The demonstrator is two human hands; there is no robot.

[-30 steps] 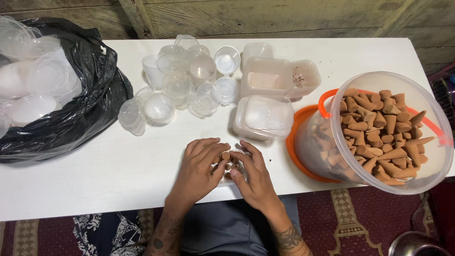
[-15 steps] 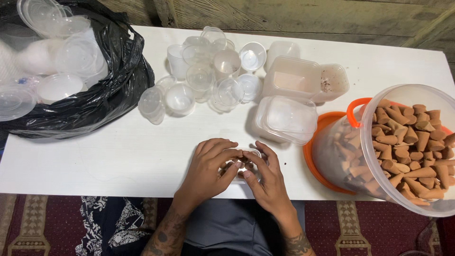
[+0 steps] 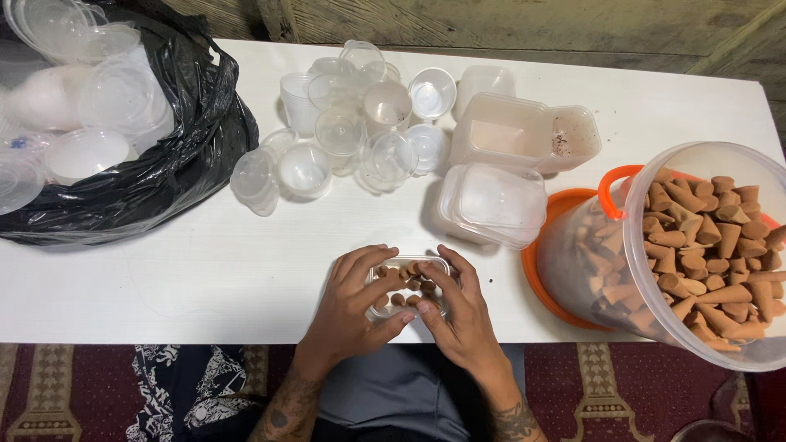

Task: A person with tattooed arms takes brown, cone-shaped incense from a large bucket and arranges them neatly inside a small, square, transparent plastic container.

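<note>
A small clear plastic container [image 3: 409, 266] with several brown cone-shaped pieces inside sits near the front edge of the white table [image 3: 205, 278]. My left hand [image 3: 352, 299] cups its left side, fingers lying over its top. My right hand [image 3: 458, 307] presses on it from the right, fingers over the lid area. Both hands grip the container together. Whether a lid is on it is hard to tell.
A large clear bucket [image 3: 704, 245] with an orange handle, full of brown cones, stands at the right. Empty clear cups [image 3: 360, 131] and rectangular tubs [image 3: 499, 200] crowd the middle back. A black bag [image 3: 180, 172] of clear lids fills the left.
My view has shifted, so everything sits further right and lower in frame. My hands stay together on the small container, fingers spread a bit more over it.
</note>
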